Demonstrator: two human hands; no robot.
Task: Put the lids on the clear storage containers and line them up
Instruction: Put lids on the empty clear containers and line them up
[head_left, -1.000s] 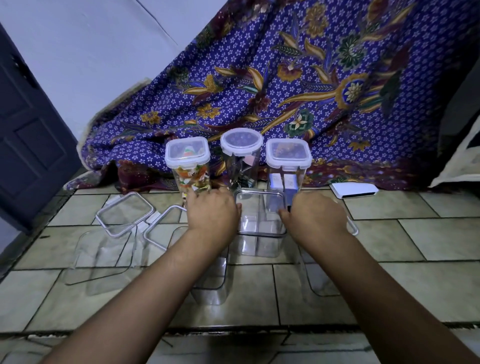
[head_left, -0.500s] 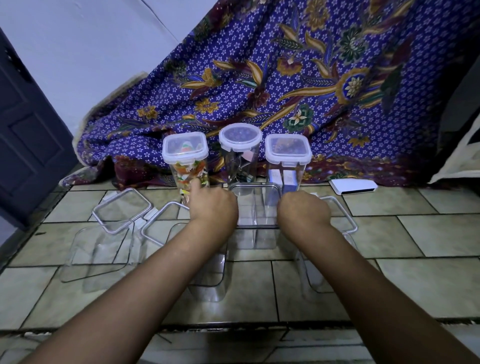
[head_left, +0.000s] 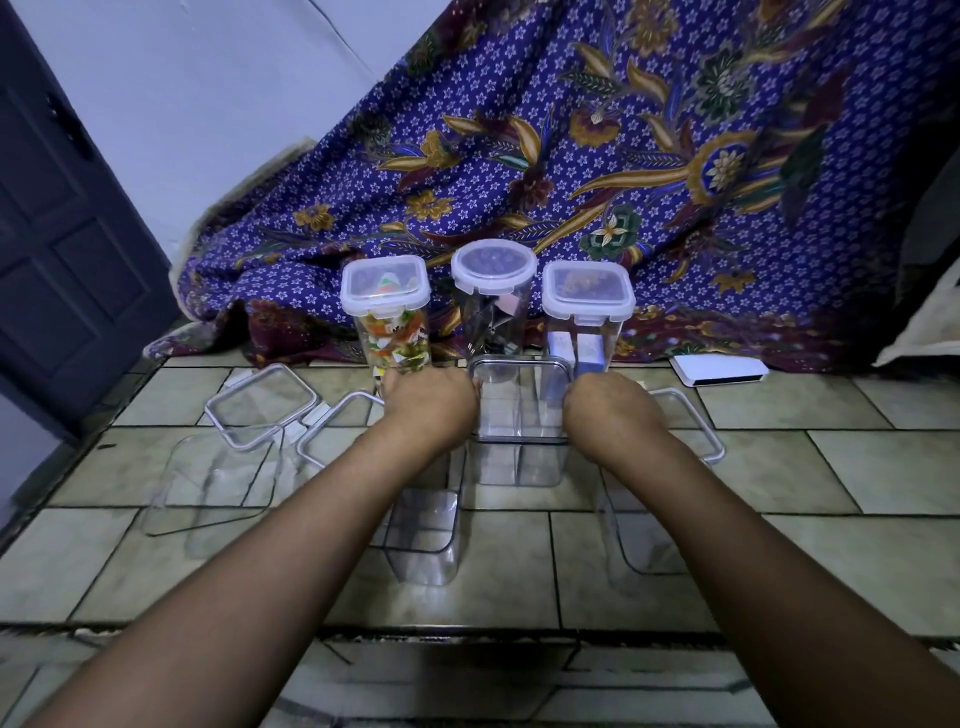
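An empty clear square container (head_left: 519, 457) stands on the tiled floor in the middle, its grey-edged top (head_left: 521, 364) just in front of the back row. My left hand (head_left: 431, 405) grips its left upper edge and my right hand (head_left: 608, 410) grips its right upper edge. Whether a lid sits on it I cannot tell. Behind it stand three lidded containers side by side: a square one with colourful contents (head_left: 387, 312), a round one (head_left: 493, 296) and a square one (head_left: 587, 306).
More empty clear containers stand at the left (head_left: 208, 483), front centre (head_left: 423, 535) and right (head_left: 639, 525). Loose lids lie at the left (head_left: 260, 410), (head_left: 332, 431) and right (head_left: 691, 426). A patterned purple cloth (head_left: 623, 156) hangs behind, beside a white flat object (head_left: 719, 370) and a dark door (head_left: 62, 260).
Both hands stay on the middle container. My right hand has drawn in slightly toward it, and everything sits a little higher in view.
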